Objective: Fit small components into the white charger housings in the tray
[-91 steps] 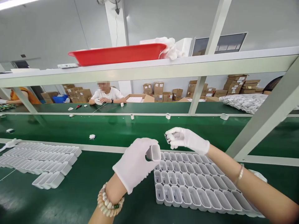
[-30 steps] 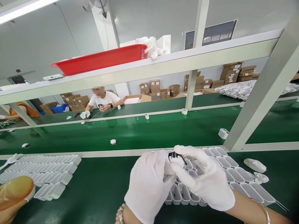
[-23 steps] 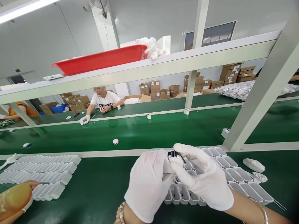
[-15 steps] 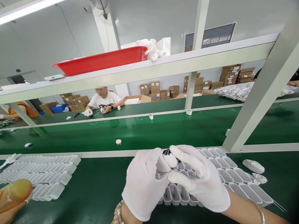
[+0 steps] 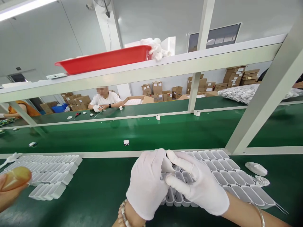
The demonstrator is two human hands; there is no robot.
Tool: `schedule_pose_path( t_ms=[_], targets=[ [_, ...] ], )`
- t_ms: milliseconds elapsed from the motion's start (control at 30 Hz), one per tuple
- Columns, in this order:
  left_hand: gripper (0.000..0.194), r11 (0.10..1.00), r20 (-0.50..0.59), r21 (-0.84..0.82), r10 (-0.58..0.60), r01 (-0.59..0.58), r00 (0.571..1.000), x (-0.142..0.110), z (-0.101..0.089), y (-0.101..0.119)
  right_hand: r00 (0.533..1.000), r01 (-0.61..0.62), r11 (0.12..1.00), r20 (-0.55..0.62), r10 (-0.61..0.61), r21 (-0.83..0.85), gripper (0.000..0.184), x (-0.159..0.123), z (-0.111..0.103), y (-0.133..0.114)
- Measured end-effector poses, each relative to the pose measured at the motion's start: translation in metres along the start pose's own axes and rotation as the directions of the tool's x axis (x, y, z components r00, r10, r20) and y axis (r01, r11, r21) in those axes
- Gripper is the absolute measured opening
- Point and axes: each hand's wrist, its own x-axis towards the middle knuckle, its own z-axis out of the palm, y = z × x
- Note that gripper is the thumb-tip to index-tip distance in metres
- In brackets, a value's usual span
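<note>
In the middle of the head view, my white-gloved left hand (image 5: 148, 184) is wrapped around a small white plastic housing (image 5: 167, 165). My gloved right hand (image 5: 201, 186) closes on the same housing from the right, index finger at its upper end and thumb lower down. A dark sliver shows by the index fingertip; the rest of that part is hidden by the fingers. Below and behind both hands stand rows of open white plastic housings (image 5: 236, 179), partly covered by the gloves. Some of the nearer ones show a dark slot inside.
More housings (image 5: 55, 190) stand in rows at left, near another person's arm (image 5: 14, 186) with a shiny yellow item. Small white parts (image 5: 126, 142) lie on the green belt (image 5: 99, 135). A slanted post (image 5: 262, 94) and shelf (image 5: 180, 64) frame the bench. A co-worker (image 5: 106, 98) sits opposite.
Both hands came together from apart. The black-and-white part my right hand held has gone down at the housing's mouth, nearly out of sight. Belt parts drift right; the neighbouring arm appeared at left.
</note>
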Motion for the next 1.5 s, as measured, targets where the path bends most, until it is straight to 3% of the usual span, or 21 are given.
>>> schedule_pose_path(
  t_ms=[133, 200, 233, 300, 333, 367, 433, 500, 567, 667, 833, 933, 1100, 1267, 1400, 1500],
  targets=[
    [0.031, 0.998, 0.055, -0.036, -0.048, 0.050, 0.997, 0.000, 0.006, 0.000, 0.988, -0.157, 0.987, 0.017, 0.156, 0.036, 0.009, -0.003, 0.002, 0.004],
    [0.037, 0.989, 0.193, -0.097, -0.091, 0.111, 0.977, 0.003, 0.004, -0.008, 0.969, -0.242, 0.969, -0.044, 0.244, 0.045, 0.006, -0.001, 0.001, 0.012],
    [0.041, 0.981, 0.281, -0.113, -0.121, 0.158, 0.952, 0.005, 0.001, -0.013, 0.955, -0.288, 0.957, -0.064, 0.290, 0.032, 0.019, 0.003, 0.000, 0.019],
    [0.044, 0.965, 0.459, -0.066, -0.196, 0.254, 0.866, 0.009, -0.005, -0.028, 0.919, -0.394, 0.916, -0.022, 0.393, -0.072, 0.047, 0.015, -0.002, 0.039],
    [0.042, 0.958, 0.545, -0.007, -0.237, 0.287, 0.804, 0.011, -0.007, -0.035, 0.892, -0.439, 0.885, 0.038, 0.450, -0.157, 0.053, 0.023, -0.002, 0.052],
    [0.037, 0.952, 0.635, 0.061, -0.270, 0.301, 0.724, 0.013, -0.008, -0.042, 0.853, -0.470, 0.844, 0.112, 0.510, -0.259, 0.053, 0.032, -0.002, 0.066],
    [0.030, 0.945, 0.786, 0.163, -0.299, 0.284, 0.542, 0.013, -0.002, -0.052, 0.813, -0.491, 0.798, 0.145, 0.564, -0.349, 0.049, 0.049, 0.003, 0.097],
    [0.030, 0.945, 0.868, 0.188, -0.288, 0.267, 0.405, 0.009, 0.012, -0.059, 0.776, -0.511, 0.743, 0.140, 0.615, -0.432, 0.041, 0.058, 0.012, 0.126],
    [0.031, 0.948, 0.900, 0.170, -0.260, 0.270, 0.350, 0.001, 0.030, -0.063, 0.731, -0.517, 0.686, 0.154, 0.665, -0.511, 0.032, 0.061, 0.021, 0.150],
    [0.035, 0.945, 0.922, 0.142, -0.234, 0.293, 0.308, -0.011, 0.054, -0.067, 0.666, -0.490, 0.630, 0.207, 0.716, -0.603, 0.027, 0.057, 0.030, 0.176],
    [0.034, 0.926, 0.934, 0.085, -0.202, 0.367, 0.295, -0.026, 0.076, -0.071, 0.610, -0.399, 0.607, 0.294, 0.735, -0.687, 0.033, 0.066, 0.051, 0.199],
    [0.024, 0.903, 0.932, 0.060, -0.204, 0.426, 0.300, -0.031, 0.085, -0.068, 0.606, -0.338, 0.681, 0.403, 0.686, -0.650, 0.033, 0.082, 0.080, 0.201],
    [0.031, 0.855, 0.917, 0.057, -0.249, 0.515, 0.312, -0.032, 0.090, -0.073, 0.589, -0.298, 0.804, 0.564, 0.579, -0.515, 0.033, 0.102, 0.134, 0.195],
    [0.024, 0.821, 0.880, 0.030, -0.293, 0.571, 0.375, -0.017, 0.066, -0.101, 0.577, -0.314, 0.868, 0.649, 0.496, -0.385, 0.029, 0.113, 0.152, 0.189],
    [0.013, 0.795, 0.825, -0.012, -0.335, 0.607, 0.455, -0.005, 0.037, -0.115, 0.550, -0.362, 0.874, 0.682, 0.481, -0.325, 0.028, 0.114, 0.145, 0.187],
    [0.011, 0.773, 0.787, -0.050, -0.360, 0.633, 0.501, 0.001, 0.019, -0.112, 0.547, -0.416, 0.859, 0.673, 0.499, -0.298, 0.028, 0.113, 0.134, 0.182]
  ],
)
